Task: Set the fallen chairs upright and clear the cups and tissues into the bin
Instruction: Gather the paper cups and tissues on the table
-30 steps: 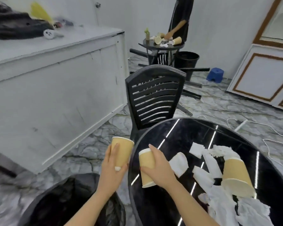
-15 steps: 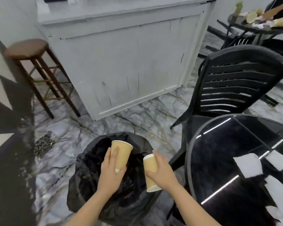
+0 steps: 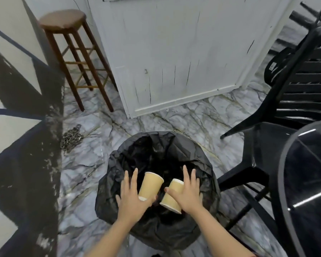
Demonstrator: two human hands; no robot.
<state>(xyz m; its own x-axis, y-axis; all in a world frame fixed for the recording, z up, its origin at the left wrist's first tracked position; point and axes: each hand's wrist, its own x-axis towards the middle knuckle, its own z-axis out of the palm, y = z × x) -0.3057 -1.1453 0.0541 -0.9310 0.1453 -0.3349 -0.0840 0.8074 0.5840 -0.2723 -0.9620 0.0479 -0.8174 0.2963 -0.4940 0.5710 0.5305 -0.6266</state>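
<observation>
Two tan paper cups hang over the mouth of the black-bagged bin point(image 3: 117, 160) on the floor in front of me. The left cup point(image 3: 152, 183) tilts with its rim up, just under the spread fingers of my left hand point(image 3: 131, 198). The right cup point(image 3: 171, 194) lies tilted beside my right hand point(image 3: 189, 193), whose fingers are also spread flat. Neither hand is closed around its cup. A black slatted plastic chair point(image 3: 304, 86) stands upright on the right, beside the round black glossy table point(image 3: 308, 184).
A white counter cabinet point(image 3: 174, 52) stands straight ahead, with a wooden bar stool point(image 3: 63, 23) to its left. A metal chain point(image 3: 70, 139) lies on the marble floor by the left wall. Dark chair legs point(image 3: 300, 17) show at the top right.
My view has swung from the table down to the bin. Both hands carried the cups over the bag's opening and have opened their fingers off them.
</observation>
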